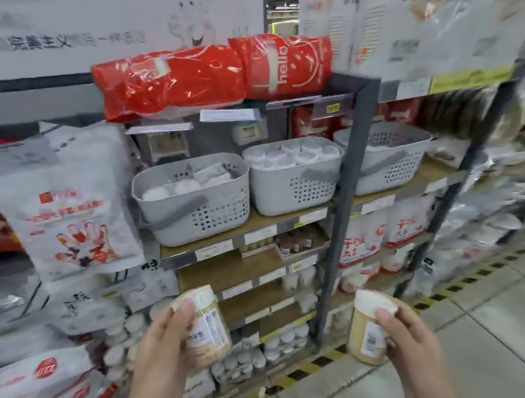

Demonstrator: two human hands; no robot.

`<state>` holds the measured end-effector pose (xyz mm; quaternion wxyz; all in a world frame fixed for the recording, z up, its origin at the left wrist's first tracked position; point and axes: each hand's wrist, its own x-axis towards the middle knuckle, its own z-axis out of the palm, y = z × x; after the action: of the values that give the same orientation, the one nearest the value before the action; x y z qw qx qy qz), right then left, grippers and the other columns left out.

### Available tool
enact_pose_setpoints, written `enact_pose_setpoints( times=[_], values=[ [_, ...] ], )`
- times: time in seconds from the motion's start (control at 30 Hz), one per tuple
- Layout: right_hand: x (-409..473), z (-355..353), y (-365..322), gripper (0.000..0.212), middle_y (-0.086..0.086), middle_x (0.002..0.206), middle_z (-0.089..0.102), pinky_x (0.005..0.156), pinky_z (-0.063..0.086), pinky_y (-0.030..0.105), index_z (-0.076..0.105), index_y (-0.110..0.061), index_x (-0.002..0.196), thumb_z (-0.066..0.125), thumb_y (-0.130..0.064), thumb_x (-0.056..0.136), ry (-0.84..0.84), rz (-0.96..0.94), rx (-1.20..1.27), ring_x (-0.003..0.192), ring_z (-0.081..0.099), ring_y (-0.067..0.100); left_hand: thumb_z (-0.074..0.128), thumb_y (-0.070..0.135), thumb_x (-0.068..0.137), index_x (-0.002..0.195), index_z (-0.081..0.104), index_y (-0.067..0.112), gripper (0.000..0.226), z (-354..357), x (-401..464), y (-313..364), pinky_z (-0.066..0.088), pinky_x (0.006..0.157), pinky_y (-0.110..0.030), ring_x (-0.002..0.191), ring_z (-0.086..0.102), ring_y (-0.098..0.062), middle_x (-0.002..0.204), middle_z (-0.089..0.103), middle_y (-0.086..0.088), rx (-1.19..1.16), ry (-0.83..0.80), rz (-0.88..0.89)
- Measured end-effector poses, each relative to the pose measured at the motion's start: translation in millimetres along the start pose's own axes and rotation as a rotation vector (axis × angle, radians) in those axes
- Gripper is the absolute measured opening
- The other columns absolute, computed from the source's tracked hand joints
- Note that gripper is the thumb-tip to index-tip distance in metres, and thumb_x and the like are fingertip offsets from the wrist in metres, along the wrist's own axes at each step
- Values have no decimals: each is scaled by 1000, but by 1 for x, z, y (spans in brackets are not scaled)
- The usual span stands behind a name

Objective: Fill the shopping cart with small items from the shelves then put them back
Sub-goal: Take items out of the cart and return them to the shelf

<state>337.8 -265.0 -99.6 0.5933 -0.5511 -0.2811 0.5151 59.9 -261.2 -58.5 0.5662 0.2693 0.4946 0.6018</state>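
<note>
Each hand, left (162,344) and right (411,339), curls round a jar (207,330); light, stiff, smooth plastic; hold mid-body, below the lid.

Light: bright, even, from overhead | Shadows: faint | Glare: sheen on red plastic packs (211,77) | Blur: motion smear overall, heaviest at right edge, text unreadable | Distortion: wide-angle bowing of shelf posts (342,201)
</note>
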Motion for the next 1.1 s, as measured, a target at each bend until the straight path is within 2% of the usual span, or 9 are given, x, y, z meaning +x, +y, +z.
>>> enact_pose_setpoints(
  times=[0.07,0.2,0.37,0.5,0.6,0.7,0.93,1.0,1.1],
  values=[
    [16,-11,-5,37,8,106,71,85,47,40,70,-14,106,69,-23,70,33,0,21,109,61,34,88,54,38,112,62,2,94,25,18,1,52,52,-36,67,65,-29,85,68,-15,28,-31,4],
    [55,-22,-21,67,6,98,74,78,48,37,71,-16,102,91,-43,44,82,-42,40,100,66,30,63,35,68,112,61,3,54,76,64,-9,52,76,-47,83,64,-32,92,68,-17,12,-97,-12],
    [109,-46,-56,99,4,97,73,72,46,36,73,-22,98,85,-69,12,155,-113,-5,88,65,25,61,33,68,104,65,9,43,162,123,-17,46,95,-55,85,65,-28,88,72,-9,57,-185,-67],
    [143,-82,-77,108,4,95,73,71,50,34,70,-16,102,86,-66,8,277,-147,60,85,66,22,62,29,65,101,66,10,41,242,160,-30,52,78,-43,74,68,-21,78,74,-3,113,-326,-82],
    [159,-110,-87,68,5,98,72,63,52,28,71,-16,97,89,-51,41,376,-175,118,79,64,19,62,31,64,97,67,14,37,292,167,-40,51,71,-38,72,71,-16,83,75,-3,152,-416,-100],
    [186,-139,-103,14,8,97,69,70,45,33,66,-14,97,60,-12,85,419,-168,189,78,59,22,62,33,66,100,69,15,39,339,172,-53,53,73,-38,80,70,-19,92,74,-6,200,-493,-99],
    [266,-207,-144,39,-3,78,73,54,53,20,71,-11,96,77,-33,65,270,-190,115,65,67,10,61,35,63,83,77,26,26,418,188,-88,46,89,-46,88,65,-24,86,74,-1,214,-369,-42],
    [287,-226,-158,53,-3,77,74,52,52,17,73,-13,93,84,-41,49,204,-186,68,64,67,8,60,35,65,92,74,21,34,434,189,-97,47,85,-45,88,63,-23,84,74,0,172,-273,-7],
    [318,-247,-179,32,4,84,73,58,53,23,70,-13,98,65,-22,68,96,-162,54,69,67,12,58,35,68,100,67,18,37,451,187,-104,53,66,-37,74,68,-15,78,74,4,106,-127,45]
  ],
)
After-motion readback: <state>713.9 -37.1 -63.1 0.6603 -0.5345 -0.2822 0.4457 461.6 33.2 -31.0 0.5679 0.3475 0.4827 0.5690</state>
